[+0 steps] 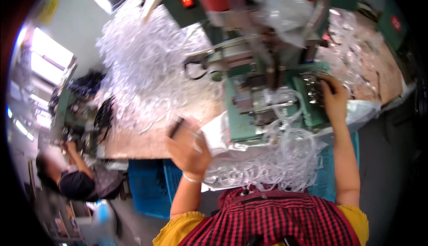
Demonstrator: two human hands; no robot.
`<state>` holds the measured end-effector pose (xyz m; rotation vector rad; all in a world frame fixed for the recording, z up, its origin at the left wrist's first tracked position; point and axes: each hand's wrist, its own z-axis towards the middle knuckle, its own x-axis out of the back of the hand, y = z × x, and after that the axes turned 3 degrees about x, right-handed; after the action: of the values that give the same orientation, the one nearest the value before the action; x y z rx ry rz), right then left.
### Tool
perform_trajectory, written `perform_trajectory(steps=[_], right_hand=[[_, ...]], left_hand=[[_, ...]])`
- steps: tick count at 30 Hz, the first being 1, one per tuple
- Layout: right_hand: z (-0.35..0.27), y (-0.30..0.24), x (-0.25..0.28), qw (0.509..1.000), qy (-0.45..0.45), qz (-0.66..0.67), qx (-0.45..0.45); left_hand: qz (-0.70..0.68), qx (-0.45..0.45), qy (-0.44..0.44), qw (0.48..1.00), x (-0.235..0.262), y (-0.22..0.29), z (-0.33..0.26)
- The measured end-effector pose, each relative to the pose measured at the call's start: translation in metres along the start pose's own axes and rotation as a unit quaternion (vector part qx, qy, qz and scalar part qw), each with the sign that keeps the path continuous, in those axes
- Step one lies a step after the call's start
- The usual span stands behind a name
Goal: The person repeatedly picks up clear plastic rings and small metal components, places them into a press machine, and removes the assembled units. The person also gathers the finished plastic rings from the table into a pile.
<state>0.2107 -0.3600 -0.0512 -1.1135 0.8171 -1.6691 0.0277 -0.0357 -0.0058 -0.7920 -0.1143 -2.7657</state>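
Note:
My left hand (189,150) is blurred, raised over the bench edge beside a clear plastic bag (214,136); a dark stick-like thing (174,126) lies at its fingertips, and whether it grips it I cannot tell. My right hand (333,96) reaches up to the green machine (240,116) and rests its fingers on a metal part (314,90) at its right side. Clear plastic tube loops (285,161) spill from the machine's front into a heap above my lap.
A big pile of clear tube coils (142,63) covers the bench at the left. A blue crate (149,186) stands under the bench. Another person (76,179) sits at a machine far left. More clear parts (352,54) lie at the right.

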Motion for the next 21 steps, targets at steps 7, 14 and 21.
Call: perform_trajectory(steps=[7,14,21], right_hand=[[0.003,-0.02,-0.025,0.999,-0.004,0.02,0.042],[-0.034,-0.024,-0.003,0.992,0.012,-0.083,0.091],[-0.081,-0.019,0.062,0.992,0.103,-0.068,-0.014]], left_hand=[[0.089,0.018,-0.073,0.993,-0.081,-0.134,0.079],[0.177,0.168,-0.248,0.938,-0.212,-0.141,0.024],[-0.075,0.199,-0.284,0.935,-0.168,-0.142,-0.002]])
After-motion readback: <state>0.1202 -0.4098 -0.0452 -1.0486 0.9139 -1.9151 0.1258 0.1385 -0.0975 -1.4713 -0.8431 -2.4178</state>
